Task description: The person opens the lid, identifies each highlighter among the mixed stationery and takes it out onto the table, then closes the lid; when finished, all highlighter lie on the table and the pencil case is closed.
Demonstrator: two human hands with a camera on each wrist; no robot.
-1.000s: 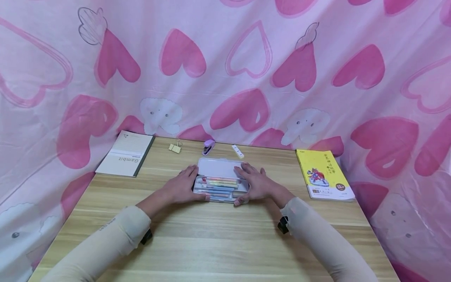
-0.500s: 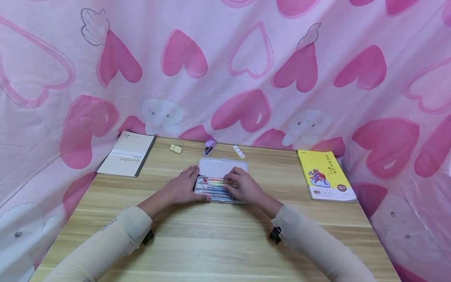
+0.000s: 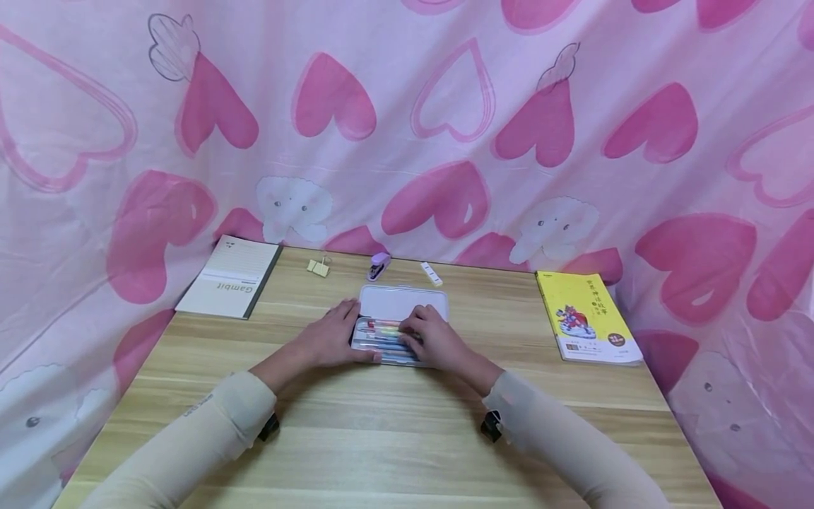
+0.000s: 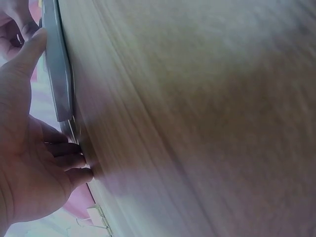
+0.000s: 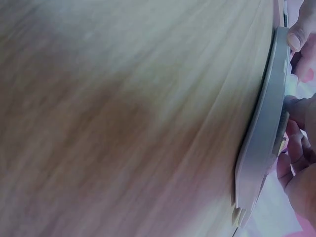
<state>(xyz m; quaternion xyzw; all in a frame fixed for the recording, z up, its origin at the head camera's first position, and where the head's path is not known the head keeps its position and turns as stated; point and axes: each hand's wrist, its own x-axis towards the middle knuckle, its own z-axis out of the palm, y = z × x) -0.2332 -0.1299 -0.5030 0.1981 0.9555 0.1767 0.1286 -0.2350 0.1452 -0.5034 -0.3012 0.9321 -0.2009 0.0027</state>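
Observation:
A flat pencil case [image 3: 403, 302] lies with its lid raised, and several pens and pencils [image 3: 381, 339] lie lengthwise inside. My left hand [image 3: 327, 336] holds the left end of the case. Its thumb rests along the front wall, as the left wrist view shows, while the other fingers reach round behind, low near the table. My right hand [image 3: 435, 339] is over the right half of the case, its bent fingers down among the pens. From the right wrist, the case's front wall [image 5: 266, 113] partly hides those fingertips, and I cannot tell whether they pinch a pen.
Behind the case on the wooden table [image 3: 381, 438] are a gold binder clip [image 3: 318, 268], a purple stapler [image 3: 378, 265] and a small white strip [image 3: 431, 273]. A notebook [image 3: 230, 278] lies at left, a yellow book [image 3: 586, 317] at right. A heart-patterned curtain [image 3: 407, 141] hangs behind.
My right hand has left the case's right end and moved left over the pens, its fingers bending down into the case. My left hand has stayed at the left end.

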